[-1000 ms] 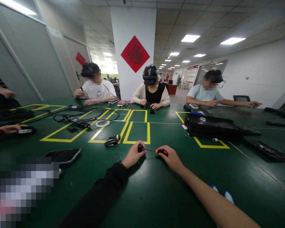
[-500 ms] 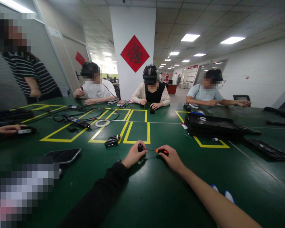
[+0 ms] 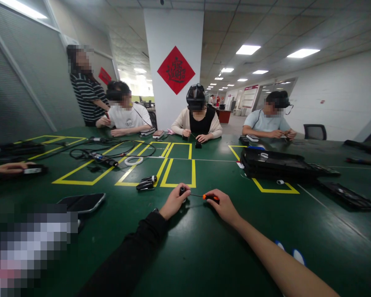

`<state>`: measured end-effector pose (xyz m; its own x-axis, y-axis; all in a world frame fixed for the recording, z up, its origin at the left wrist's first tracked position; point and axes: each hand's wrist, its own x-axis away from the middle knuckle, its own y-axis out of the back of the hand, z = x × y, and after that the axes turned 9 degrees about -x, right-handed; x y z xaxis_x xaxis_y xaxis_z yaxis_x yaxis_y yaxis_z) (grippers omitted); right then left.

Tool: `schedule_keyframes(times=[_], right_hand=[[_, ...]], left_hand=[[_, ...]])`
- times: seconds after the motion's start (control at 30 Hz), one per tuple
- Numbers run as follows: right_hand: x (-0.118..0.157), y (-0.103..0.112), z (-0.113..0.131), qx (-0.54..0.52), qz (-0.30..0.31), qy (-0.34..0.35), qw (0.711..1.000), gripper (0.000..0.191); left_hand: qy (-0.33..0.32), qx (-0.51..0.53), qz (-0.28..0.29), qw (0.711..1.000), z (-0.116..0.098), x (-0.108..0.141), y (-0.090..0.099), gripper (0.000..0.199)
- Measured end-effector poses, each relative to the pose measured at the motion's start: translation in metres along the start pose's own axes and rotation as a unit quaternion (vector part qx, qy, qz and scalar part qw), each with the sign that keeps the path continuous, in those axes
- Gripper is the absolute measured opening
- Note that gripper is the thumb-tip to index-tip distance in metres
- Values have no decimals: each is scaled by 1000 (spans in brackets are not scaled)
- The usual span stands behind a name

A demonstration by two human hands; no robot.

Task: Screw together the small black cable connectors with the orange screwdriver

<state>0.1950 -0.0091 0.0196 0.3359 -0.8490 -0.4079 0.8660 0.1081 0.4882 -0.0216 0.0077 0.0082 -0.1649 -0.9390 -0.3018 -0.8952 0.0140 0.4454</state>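
Note:
My left hand [image 3: 172,203] is closed around a small black cylindrical part [image 3: 182,191], held upright just above the green table [image 3: 191,251]. My right hand [image 3: 224,205] grips a screwdriver [image 3: 211,198] by its black and orange handle. The thin shaft points left and its tip meets, or nearly meets, the side of the black part; the exact contact is too small to tell. Beyond my left hand lie black pieces with a white end [image 3: 146,182].
A phone [image 3: 83,203] lies to the left, near cables [image 3: 102,158] and a white cable coil [image 3: 133,160]. Stacked black trays [image 3: 275,163] stand at right, with a black frame [image 3: 346,194] nearby. Several people sit opposite; another person's hand [image 3: 10,168] is at far left.
My hands, the black part and the screwdriver stay almost in place. The standing person in stripes has moved rightward, behind the seated person. The seated person at right has drawn their hands together.

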Motion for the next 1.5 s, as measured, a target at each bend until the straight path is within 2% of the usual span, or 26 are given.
schedule_keyframes(times=[0.27, 0.5, 0.83, 1.07, 1.27, 1.5], right_hand=[[-1, -1, -4, -7, -12, -19, 1000, 18], [1, -1, 0, -8, -12, -1, 1000, 19], [1, 0, 3, -7, 3, 7, 1000, 17], [0, -1, 2, -19, 7, -2, 1000, 17], [0, 0, 1, -24, 6, -5, 1000, 17], [0, 0, -1, -16, 10, -9, 1000, 18]], left_hand=[[55, 59, -37, 996, 7, -2, 0, 22], [29, 78, -14, 996, 7, -2, 0, 13], [-34, -18, -22, 999, 6, -2, -2, 16], [-18, -11, -9, 1000, 1, 0, 0, 16], [19, 50, 19, 998, 0, 0, -1, 19], [15, 53, 24, 998, -3, 2, -1, 25]])
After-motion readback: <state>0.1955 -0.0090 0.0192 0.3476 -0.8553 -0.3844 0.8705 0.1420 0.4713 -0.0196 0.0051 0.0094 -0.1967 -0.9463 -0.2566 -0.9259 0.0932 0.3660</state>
